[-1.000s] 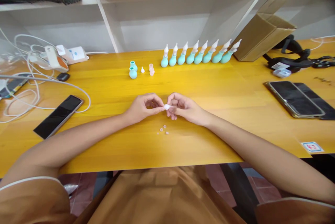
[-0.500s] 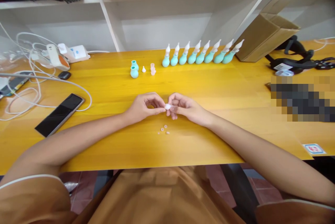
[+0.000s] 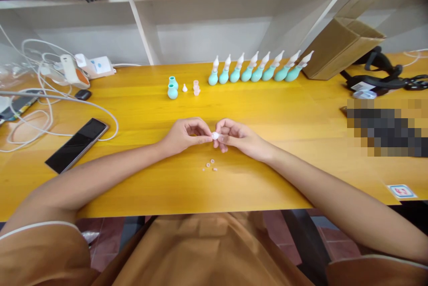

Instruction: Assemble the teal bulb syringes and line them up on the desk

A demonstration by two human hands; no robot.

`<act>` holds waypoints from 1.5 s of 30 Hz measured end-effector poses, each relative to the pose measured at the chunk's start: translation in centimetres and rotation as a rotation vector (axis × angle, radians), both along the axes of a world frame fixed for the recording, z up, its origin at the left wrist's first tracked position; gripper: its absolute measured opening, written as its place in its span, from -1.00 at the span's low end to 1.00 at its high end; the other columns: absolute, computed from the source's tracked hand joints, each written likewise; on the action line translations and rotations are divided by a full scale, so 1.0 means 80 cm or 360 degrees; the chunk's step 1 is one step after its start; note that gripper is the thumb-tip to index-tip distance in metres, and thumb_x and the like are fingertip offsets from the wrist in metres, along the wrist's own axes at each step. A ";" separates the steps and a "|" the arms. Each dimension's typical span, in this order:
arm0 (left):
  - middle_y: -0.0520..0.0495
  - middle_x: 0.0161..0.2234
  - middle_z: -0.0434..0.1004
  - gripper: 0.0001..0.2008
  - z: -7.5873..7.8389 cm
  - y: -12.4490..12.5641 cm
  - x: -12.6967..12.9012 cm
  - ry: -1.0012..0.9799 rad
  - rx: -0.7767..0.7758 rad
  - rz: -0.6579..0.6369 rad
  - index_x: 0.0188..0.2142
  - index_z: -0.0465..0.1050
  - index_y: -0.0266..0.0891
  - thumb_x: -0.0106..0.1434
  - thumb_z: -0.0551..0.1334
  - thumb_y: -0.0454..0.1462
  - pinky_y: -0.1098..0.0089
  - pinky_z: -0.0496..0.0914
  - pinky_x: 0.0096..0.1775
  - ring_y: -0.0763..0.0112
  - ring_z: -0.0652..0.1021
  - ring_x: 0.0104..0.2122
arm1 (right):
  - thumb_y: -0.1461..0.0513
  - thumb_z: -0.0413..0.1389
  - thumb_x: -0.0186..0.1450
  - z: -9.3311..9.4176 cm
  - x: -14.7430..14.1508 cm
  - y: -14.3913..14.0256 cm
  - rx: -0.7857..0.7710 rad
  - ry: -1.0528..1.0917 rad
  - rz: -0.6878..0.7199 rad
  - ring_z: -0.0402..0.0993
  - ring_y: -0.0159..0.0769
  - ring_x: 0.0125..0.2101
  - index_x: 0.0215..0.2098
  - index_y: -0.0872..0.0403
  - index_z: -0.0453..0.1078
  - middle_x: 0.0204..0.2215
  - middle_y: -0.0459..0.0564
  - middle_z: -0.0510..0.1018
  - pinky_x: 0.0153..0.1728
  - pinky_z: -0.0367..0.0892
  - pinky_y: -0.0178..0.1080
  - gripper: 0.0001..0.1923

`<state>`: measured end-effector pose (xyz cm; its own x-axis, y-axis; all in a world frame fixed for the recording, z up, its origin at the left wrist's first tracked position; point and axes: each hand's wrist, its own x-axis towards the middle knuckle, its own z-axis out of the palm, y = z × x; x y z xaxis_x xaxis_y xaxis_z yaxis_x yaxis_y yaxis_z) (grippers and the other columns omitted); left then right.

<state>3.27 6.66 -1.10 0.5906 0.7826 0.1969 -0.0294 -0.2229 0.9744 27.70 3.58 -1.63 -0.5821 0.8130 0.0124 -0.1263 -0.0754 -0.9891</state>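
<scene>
A small white nozzle tip [image 3: 216, 135] is pinched between both hands above the table. My left hand [image 3: 189, 134] grips its left side with thumb and forefinger. From the other side, my right hand [image 3: 236, 136] closes thumb and fingers on it, hiding most of its shape. Several tiny pinkish rings and bits [image 3: 207, 165] lie on the table just below the hands. Farther back stand two turquoise bulbs [image 3: 172, 91], a small white cone-shaped tip [image 3: 184, 88] and pink translucent cup-like parts [image 3: 196, 88].
Several assembled turquoise bulb aspirators [image 3: 236, 74] with white tips stand in a row at the back. A phone [image 3: 76, 145] and white cables [image 3: 50, 132] lie at left. A cardboard box [image 3: 341, 47] and black straps [image 3: 374, 74] are at right.
Both hands keep their pinch on the small white tip, which seems slightly turned. The whole view has shifted a little; the parts on the table stay put.
</scene>
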 end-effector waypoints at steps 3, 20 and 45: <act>-0.07 -0.31 0.70 -0.71 0.000 0.000 0.000 0.0013 -0.0031 -0.0017 -0.30 0.64 -0.26 0.20 0.59 -0.12 0.37 0.51 -0.20 0.40 0.64 -0.30 | -0.07 0.41 0.38 0.000 0.000 -0.001 0.0006 -0.0018 0.0011 0.54 -0.42 -0.44 -0.12 0.03 0.32 -0.31 -0.07 0.70 -0.33 0.46 -0.30 -0.53; -0.08 -0.32 0.69 -0.58 0.007 0.007 0.001 0.0047 -0.0210 -0.0180 -0.29 0.62 -0.28 0.15 0.63 -0.01 0.34 0.55 -0.17 0.39 0.65 -0.32 | -0.06 0.38 0.42 0.002 0.002 -0.002 0.0061 -0.0065 0.0095 0.54 -0.42 -0.43 -0.09 0.02 0.33 -0.28 -0.05 0.69 -0.33 0.45 -0.31 -0.56; -0.07 -0.33 0.67 -0.53 0.007 0.005 0.002 0.0033 -0.0262 -0.0220 -0.28 0.57 -0.29 0.15 0.62 0.02 0.38 0.51 -0.25 0.44 0.62 -0.37 | -0.02 0.40 0.41 0.004 0.003 -0.001 -0.0020 -0.0027 0.0141 0.54 -0.42 -0.41 -0.10 0.04 0.38 -0.27 -0.05 0.69 -0.30 0.46 -0.30 -0.59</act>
